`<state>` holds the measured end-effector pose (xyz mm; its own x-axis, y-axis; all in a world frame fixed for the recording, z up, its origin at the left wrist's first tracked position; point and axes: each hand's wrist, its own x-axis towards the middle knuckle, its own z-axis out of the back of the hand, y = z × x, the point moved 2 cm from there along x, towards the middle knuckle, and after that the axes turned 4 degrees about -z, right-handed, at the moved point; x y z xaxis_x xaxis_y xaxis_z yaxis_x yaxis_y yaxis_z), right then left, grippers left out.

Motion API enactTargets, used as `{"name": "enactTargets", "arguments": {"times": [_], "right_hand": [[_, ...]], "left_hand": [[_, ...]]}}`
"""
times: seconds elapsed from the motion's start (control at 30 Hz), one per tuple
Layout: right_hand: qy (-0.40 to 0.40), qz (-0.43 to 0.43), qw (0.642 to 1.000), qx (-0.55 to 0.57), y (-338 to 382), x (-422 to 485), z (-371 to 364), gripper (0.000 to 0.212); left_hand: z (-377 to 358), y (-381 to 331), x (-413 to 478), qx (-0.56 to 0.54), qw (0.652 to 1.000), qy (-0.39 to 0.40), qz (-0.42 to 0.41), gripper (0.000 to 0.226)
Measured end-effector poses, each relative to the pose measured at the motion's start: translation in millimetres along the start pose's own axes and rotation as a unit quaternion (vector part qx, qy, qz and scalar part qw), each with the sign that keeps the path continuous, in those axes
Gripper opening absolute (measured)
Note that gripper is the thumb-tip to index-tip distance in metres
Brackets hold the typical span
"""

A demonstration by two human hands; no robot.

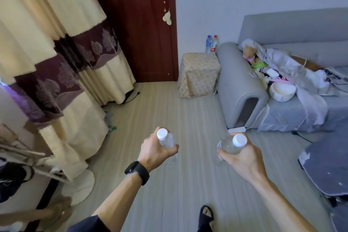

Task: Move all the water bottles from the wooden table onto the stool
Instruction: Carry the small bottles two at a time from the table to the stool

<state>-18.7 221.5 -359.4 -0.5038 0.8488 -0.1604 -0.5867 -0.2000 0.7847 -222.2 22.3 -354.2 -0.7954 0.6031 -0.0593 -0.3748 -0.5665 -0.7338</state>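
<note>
The left hand (pixel 156 149) was closed around a clear water bottle (pixel 165 140) with a white cap, and the right hand (pixel 239 158) gripped a second bottle (pixel 230 146) likewise — both held over the floor. Well ahead of the hands, the cloth-covered stool (pixel 198 73) carried two more bottles (pixel 211 44) beside the sofa (pixel 243 88).

- The two bottles in the hands are see-through, and the left one's cap (pixel 162 133) and the right one's cap (pixel 239 140) are both white.
- The watch (pixel 138 170) at 7 o'clock is black.
- The stool (pixel 198 73) at 1 o'clock has a yellow cloth with a small white criss-cross pattern.
- On it, one bottle (pixel 208 43) has a blue cap and one bottle (pixel 214 43) has a red cap (its label is red too).
- The sofa (pixel 237 84) is grey.
- The curtain (pixel 62 47) has cream and purple stripes with leaf shapes.
- The door (pixel 139 24) is dark red-brown.
- The floor (pixel 169 118) is pale with thin stripes.
</note>
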Motion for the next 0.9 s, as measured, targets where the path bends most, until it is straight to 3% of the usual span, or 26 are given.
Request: {"name": "enactTargets", "arguments": {"times": [0.2, 0.47, 0.7, 0.9], "right_hand": [[0.003, 0.000, 1.000, -0.001, 42, 147, -11, 0.053], [0.022, -0.003, 1.000, -0.011, 95, 312, -43, 0.048], [-0.003, -0.040, 0.998, -0.048, 127, 447, -85, 0.050], [-0.011, -0.072, 0.997, -0.016, 145, 558, -96, 0.048]], "left_hand": [[-6, -35, 134, 0.004, 1.000, 0.008, 0.001, 0.043], [-10, -31, 308, -0.011, 1.000, -0.004, 0.028, 0.040], [-29, -13, 473, 0.006, 0.998, 0.045, 0.046, 0.042], [-56, -28, 611, 0.020, 0.992, 0.105, 0.062, 0.042]]}}
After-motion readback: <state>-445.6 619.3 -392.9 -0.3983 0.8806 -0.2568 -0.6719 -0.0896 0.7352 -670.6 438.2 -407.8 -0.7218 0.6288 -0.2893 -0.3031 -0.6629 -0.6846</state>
